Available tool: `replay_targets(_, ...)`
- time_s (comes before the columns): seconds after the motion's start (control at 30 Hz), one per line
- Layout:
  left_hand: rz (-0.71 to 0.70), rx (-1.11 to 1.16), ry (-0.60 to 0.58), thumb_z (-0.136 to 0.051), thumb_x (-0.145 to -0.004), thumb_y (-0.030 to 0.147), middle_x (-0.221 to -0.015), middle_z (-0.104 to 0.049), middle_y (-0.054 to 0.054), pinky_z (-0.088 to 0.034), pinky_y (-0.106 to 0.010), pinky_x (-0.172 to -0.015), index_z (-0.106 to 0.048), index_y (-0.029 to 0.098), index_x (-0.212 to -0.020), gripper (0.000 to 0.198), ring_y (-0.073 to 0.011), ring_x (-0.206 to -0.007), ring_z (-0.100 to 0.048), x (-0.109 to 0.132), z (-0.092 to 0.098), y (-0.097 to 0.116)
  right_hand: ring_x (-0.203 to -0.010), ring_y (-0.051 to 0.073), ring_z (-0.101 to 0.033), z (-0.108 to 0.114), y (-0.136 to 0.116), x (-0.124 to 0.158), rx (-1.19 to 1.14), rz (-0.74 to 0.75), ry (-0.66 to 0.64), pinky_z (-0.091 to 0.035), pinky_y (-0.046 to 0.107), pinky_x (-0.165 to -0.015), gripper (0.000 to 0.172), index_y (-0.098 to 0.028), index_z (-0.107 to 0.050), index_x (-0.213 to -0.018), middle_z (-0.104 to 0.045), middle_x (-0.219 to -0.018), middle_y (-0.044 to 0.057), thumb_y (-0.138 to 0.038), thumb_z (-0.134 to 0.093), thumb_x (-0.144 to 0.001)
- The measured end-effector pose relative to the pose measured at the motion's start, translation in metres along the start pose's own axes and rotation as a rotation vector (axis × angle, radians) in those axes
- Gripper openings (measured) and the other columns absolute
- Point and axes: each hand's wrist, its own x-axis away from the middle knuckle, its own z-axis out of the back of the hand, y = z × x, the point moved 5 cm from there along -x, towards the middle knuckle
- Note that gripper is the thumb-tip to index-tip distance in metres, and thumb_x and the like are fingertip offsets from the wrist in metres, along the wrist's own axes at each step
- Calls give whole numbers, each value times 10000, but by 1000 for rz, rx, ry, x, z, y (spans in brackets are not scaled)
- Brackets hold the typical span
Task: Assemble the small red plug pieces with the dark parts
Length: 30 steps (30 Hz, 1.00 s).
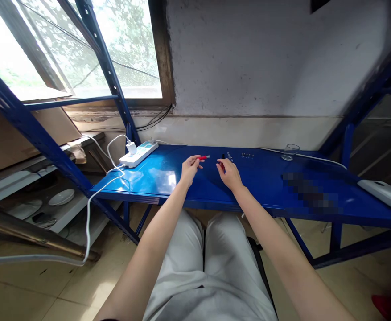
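Observation:
Over the blue table (162, 178), my left hand (189, 169) pinches a slim red pen-like piece (202, 157) whose pale tip points right. My right hand (230, 174) is closed on another small red piece (221, 165), partly hidden by the fingers; its exact kind is too small to make out. A dark bit shows just above those fingertips. Close behind the right hand lies a cluster of small clear or grey parts (229, 157). Farther right, several tiny metallic parts (248, 155) stand in rows. A gap separates the two hands.
A white power strip (138, 154) with a plugged-in cable sits at the table's left end. Toward the back right stands a clear glass (290, 152). A blurred dark item (310, 194) and a white object (385, 196) lie at right. Blue rack posts flank the table.

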Motion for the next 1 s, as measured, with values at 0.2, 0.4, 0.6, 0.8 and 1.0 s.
replay_targets(0.2,-20,-6,-134,-581,-785,342,-891,-689,-93,-392,-219,-514,-566,141,-965,270,-106,-581,-596,15,-8,-2,-794,204,-564,-5,-1,-2,3,-29,-56,-384,322,-693,375,-197,-511,-1081,-598,-895,87,-436,-262,-935)
replay_targets(0.4,2,-16,-223,-605,-767,363,-903,-682,-77,-419,-232,-558,-574,152,-965,291,-106,-569,-611,20,-10,-5,-669,179,-536,-9,-3,-1,1,-32,-131,-345,290,-640,383,-201,-511,-873,-589,-775,58,-430,-213,-945)
replay_targets(0.6,4,-28,-246,-603,-770,378,-910,-677,-85,-414,-222,-539,-570,144,-981,317,-116,-566,-626,19,-10,-6,-620,171,-508,-12,-7,0,-4,-13,-154,-338,286,-625,377,-207,-502,-854,-580,-739,44,-421,-206,-949)
replay_targets(0.8,32,-49,-236,-588,-781,397,-908,-680,-90,-414,-220,-510,-566,142,-977,322,-115,-537,-620,21,-11,-3,-633,178,-508,-11,-11,1,-5,1,-157,-354,294,-629,394,-212,-510,-851,-593,-788,61,-419,-189,-949)
replay_targets(1.0,47,-65,-225,-577,-786,432,-862,-690,-93,-426,-228,-509,-571,143,-956,335,-129,-553,-627,21,-11,-4,-662,185,-528,-10,-11,1,-8,8,-143,-367,294,-628,399,-216,-524,-861,-595,-798,70,-428,-197,-944)
